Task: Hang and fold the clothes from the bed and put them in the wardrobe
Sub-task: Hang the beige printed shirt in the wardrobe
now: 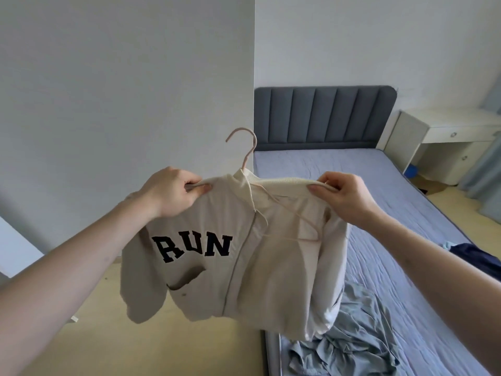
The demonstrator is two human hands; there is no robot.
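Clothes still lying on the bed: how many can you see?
2: a light blue garment crumpled at the near edge, and a dark navy garment at the right edge, partly cut off. The held cream jacket may hide more.

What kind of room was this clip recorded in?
Most likely a home bedroom. A bed with a padded grey headboard fills the right side, loose clothes lie on it, and a white desk stands in the corner.
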